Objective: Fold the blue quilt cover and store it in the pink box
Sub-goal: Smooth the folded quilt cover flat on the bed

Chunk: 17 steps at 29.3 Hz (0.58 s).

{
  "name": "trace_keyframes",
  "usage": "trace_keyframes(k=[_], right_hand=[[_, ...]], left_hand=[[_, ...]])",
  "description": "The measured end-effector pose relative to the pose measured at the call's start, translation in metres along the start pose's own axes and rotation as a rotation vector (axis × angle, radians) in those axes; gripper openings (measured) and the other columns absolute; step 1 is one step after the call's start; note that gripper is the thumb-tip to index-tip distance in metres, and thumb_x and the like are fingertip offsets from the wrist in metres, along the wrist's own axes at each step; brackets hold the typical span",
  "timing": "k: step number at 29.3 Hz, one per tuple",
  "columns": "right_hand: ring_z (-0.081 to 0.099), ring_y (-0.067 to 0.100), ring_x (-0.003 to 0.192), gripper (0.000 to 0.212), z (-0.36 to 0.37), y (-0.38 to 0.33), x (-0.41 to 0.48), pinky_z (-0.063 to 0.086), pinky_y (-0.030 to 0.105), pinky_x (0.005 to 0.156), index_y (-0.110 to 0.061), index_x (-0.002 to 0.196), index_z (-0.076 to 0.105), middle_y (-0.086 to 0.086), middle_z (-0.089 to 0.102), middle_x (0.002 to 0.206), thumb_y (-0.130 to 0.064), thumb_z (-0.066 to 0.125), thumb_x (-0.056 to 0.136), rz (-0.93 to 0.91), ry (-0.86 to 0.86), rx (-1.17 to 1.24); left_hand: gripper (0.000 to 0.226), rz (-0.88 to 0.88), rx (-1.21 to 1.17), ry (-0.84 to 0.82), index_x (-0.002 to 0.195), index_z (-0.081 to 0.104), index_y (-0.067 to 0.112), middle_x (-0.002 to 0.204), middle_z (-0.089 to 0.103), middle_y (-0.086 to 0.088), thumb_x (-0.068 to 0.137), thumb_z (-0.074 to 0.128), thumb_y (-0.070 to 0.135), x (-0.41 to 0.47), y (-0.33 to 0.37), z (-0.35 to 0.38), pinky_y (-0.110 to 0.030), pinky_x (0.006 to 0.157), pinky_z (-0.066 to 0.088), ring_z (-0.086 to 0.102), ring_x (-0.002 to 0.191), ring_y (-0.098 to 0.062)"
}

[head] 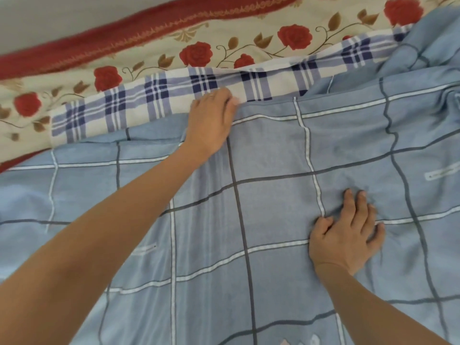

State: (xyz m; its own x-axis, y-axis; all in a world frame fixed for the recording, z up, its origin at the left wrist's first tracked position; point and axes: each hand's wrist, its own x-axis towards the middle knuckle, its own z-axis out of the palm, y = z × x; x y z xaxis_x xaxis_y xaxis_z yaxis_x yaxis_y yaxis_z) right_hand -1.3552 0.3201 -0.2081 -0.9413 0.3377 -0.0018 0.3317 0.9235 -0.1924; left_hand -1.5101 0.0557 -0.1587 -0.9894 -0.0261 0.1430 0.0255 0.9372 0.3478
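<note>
Soft light blue quilt cover point(268, 150) w/ white and grey grid lines lies spread over most of the bed. Its far edge runs along the bed's far side, where the cream bedsheet printed w/ red roses point(149, 46) and its dark red border point(99, 38) show beyond it. A white-and-navy plaid layer point(159, 100), prob. the cover's other face, sticks out from under that far edge. The cover's right part toward the bed's far right corner is bunched and wrinkled. The left hand point(211, 118) reaches to the far edge, fingers bent over the line where blue meets plaid; thumb hidden, so can't tell if it pinches the cloth or just rests on it. The right hand point(348, 230) is nearer, fingers spread and laid flat on the blue cloth, holding nothing, seemingly pinning or smoothing it. Pink box not in view. Judging by the look, the fabric is thin, light and limp: it won't hold a shape, creases easily, and layers may slide over each other. Best taken at corners or along a hem, both layers pinched together, w/ the other hand flat to keep the rest from dragging. Folding looks early: edges aren't aligned yet.
</note>
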Motion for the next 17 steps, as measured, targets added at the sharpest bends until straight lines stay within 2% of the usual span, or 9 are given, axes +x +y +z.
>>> trace_keyframes(k=[3, 6, 8, 12, 14, 17], right_hand=[[0.027, 0.031, 0.14, 0.066, -0.002, -0.005, -0.002, 0.012, 0.052, 0.114, -0.016, 0.147, 0.03, 0.008, 0.029, 0.155, -0.031, 0.03, 0.083, 0.0, -0.007, -0.002], [0.026, 0.032, 0.14, 0.066, -0.002, -0.003, -0.001, 0.01, 0.052, 0.114, -0.016, 0.147, 0.03, 0.009, 0.028, 0.155, -0.03, 0.03, 0.083, 0.004, -0.007, 0.01], [0.025, 0.032, 0.141, 0.066, -0.004, 0.0, 0.002, 0.009, 0.053, 0.115, -0.015, 0.147, 0.03, 0.009, 0.027, 0.155, -0.03, 0.031, 0.082, 0.008, -0.015, 0.028], [0.023, 0.031, 0.141, 0.067, -0.003, -0.007, -0.003, 0.008, 0.052, 0.115, -0.016, 0.147, 0.029, 0.008, 0.025, 0.156, -0.03, 0.031, 0.082, 0.022, -0.023, 0.028], [0.022, 0.031, 0.142, 0.067, -0.004, -0.006, -0.002, 0.007, 0.051, 0.115, -0.016, 0.148, 0.028, 0.008, 0.024, 0.156, -0.03, 0.031, 0.082, 0.018, -0.038, 0.033], [0.022, 0.03, 0.142, 0.067, -0.004, -0.004, -0.002, 0.007, 0.051, 0.115, -0.016, 0.147, 0.028, 0.008, 0.025, 0.156, -0.031, 0.03, 0.082, 0.018, -0.039, 0.035]], left_hand=[[0.037, -0.089, 0.037, 0.08, 0.092, 0.055, 0.011, 0.087, 0.057, -0.005, 0.098, 0.022, 0.027, -0.041, -0.043, -0.026, -0.039, 0.082, 0.032, 0.052, 0.086, -0.026], [0.024, -0.216, 0.155, 0.065, 0.095, 0.057, 0.009, 0.097, 0.06, -0.012, 0.097, 0.034, 0.015, -0.081, -0.087, -0.038, -0.041, 0.082, 0.029, 0.051, 0.093, -0.032], [0.026, -0.232, 0.226, 0.047, 0.095, 0.057, 0.009, 0.099, 0.061, -0.013, 0.098, 0.033, 0.017, -0.093, -0.103, -0.039, -0.041, 0.082, 0.028, 0.05, 0.094, -0.034], [0.043, -0.21, 0.305, 0.027, 0.084, 0.054, 0.006, 0.085, 0.059, -0.016, 0.1, 0.024, 0.033, -0.095, -0.114, -0.039, -0.041, 0.079, 0.026, 0.05, 0.086, -0.034], [0.041, -0.295, 0.254, 0.081, 0.086, 0.054, 0.005, 0.085, 0.058, -0.017, 0.101, 0.026, 0.031, -0.084, -0.107, -0.037, -0.04, 0.079, 0.024, 0.05, 0.087, -0.033], [0.032, -0.465, 0.231, 0.122, 0.096, 0.055, 0.003, 0.096, 0.059, -0.017, 0.102, 0.03, 0.022, -0.059, -0.104, -0.035, -0.038, 0.083, 0.025, 0.048, 0.097, -0.032]])
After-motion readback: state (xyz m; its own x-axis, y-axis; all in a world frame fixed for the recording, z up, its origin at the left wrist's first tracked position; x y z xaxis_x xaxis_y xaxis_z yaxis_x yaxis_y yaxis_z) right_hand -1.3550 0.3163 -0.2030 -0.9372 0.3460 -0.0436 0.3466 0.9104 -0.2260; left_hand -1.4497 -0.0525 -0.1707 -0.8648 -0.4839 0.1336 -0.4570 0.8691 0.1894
